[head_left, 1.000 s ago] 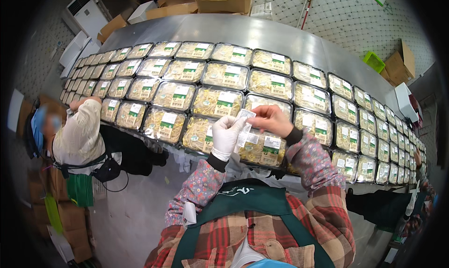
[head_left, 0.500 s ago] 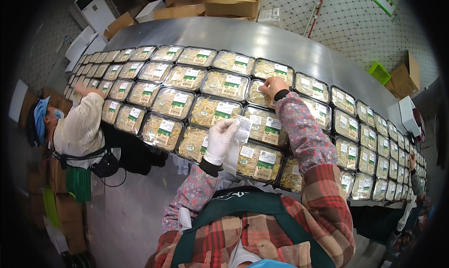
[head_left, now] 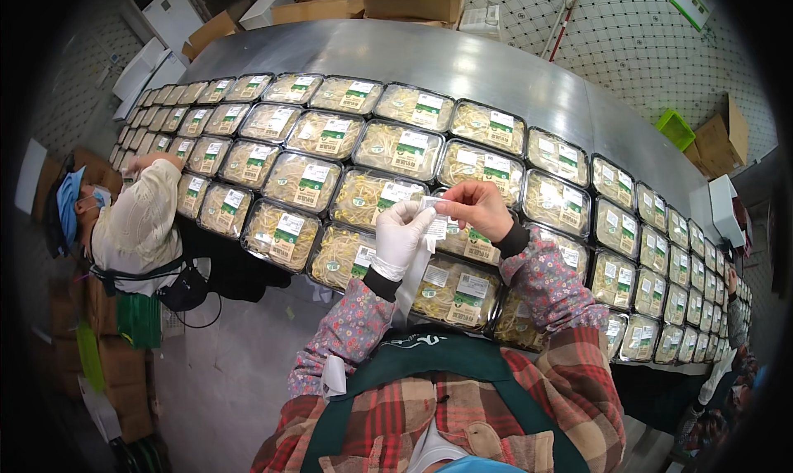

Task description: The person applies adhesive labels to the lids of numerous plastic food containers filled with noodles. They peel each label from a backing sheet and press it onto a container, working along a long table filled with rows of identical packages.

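My left hand, in a white glove, pinches a strip of printed white labels whose tail hangs toward my apron. My bare right hand meets it, thumb and forefinger closed on the strip's upper end. Whether a single label has come loose there I cannot tell. Beneath both hands lie clear-lidded black trays of bean sprouts, each with a green and tan sleeve label. The tray just beyond my right hand bears an extra small white label at its left; so does the tray nearest me.
Rows of the same trays fill the steel table to both sides. At the left a co-worker in a blue cap reaches over trays; another person's arm shows at the far right. Cardboard boxes stand beyond the table.
My right hand has come back from a tray in the second row to the label strip in my left hand. A small white label now shows on that tray. The left co-worker's arm has lowered.
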Available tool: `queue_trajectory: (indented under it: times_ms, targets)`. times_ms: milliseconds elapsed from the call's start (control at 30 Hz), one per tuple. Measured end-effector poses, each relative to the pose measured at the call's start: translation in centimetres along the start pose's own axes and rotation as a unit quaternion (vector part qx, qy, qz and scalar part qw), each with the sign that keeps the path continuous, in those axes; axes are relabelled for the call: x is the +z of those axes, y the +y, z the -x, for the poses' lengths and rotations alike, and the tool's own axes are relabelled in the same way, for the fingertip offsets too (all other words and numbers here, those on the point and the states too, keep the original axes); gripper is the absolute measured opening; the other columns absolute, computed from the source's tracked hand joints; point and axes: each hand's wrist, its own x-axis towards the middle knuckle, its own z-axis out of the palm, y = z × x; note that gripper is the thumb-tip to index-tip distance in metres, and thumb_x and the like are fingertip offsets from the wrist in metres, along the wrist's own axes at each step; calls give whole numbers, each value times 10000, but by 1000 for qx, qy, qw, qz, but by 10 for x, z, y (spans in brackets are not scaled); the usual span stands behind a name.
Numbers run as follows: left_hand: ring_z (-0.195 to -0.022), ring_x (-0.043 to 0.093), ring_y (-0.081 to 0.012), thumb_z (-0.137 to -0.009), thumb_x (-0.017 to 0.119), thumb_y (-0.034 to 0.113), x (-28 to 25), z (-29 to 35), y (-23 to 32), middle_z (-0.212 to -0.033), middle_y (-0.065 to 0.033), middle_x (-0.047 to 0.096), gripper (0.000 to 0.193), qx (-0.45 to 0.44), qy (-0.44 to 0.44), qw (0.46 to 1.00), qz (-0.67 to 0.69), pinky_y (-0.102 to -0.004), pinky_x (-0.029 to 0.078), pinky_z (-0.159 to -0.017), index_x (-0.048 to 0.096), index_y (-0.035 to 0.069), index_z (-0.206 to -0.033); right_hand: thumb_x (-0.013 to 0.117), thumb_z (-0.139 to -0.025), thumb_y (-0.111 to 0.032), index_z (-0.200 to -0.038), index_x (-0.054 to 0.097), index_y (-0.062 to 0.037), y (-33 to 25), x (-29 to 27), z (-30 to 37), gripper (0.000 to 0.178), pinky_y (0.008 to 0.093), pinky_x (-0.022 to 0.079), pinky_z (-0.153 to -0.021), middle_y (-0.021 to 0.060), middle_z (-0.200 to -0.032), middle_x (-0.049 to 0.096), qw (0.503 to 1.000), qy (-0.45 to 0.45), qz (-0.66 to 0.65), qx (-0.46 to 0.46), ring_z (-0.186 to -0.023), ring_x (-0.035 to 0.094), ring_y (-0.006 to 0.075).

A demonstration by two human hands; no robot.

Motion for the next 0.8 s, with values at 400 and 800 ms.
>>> queue_trajectory:
  times_ms: [400, 800]
  targets:
    - [-701, 601, -71, -825, 650, 82, -4, -7, -2, -830, -34, 651, 148, -44, 36, 998, 18, -183, 469, -642, 630, -5, -943, 702, -754, -220, -803, 677, -12, 25, -155, -151, 215, 237, 475, -559, 28, -690, 651, 937, 285, 197, -45, -600, 581, 88]
    - [-723, 574, -45, -849, 624, 105, -25, 2, 6, -859, -4, 641, 160, -15, 69, 996, 49, -177, 447, -648, 631, 12, -978, 735, -664, -364, -722, 515, -30, 51, -196, -175, 404, 351, 493, -634, 132, -659, 573, 832, 235, 501, 25, -661, 591, 265]
